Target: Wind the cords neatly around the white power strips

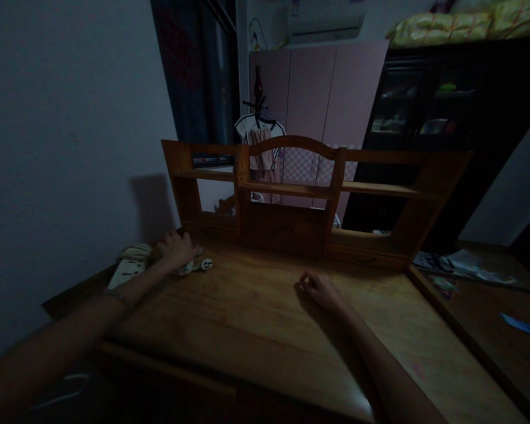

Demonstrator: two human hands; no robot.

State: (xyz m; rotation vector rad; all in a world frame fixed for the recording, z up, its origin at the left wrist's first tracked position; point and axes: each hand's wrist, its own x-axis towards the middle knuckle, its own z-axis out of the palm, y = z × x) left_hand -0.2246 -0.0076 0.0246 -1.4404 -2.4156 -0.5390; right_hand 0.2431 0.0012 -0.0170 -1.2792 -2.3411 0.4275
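Note:
My left hand (176,250) reaches to the back left corner of the wooden desk (247,300), near the wall. Its fingers are bent and apart, over a cluster of pale items; what lies beneath the palm is hidden. Beside it are a white power strip (128,271) with a coiled pale cord (135,252) and a small white piece with a round end (206,264), perhaps a plug. Toward the middle right of the desk, my right hand (320,288) stays low over the wood, fingers curled in, with nothing visible in them.
A wooden shelf unit (287,188) stands along the desk's back edge. At right, a raised ledge (450,318) borders a lower brown surface with papers (477,265) and a blue item (521,325). Behind are pink cabinets (311,94) and a dark cupboard (424,100). The room is dim.

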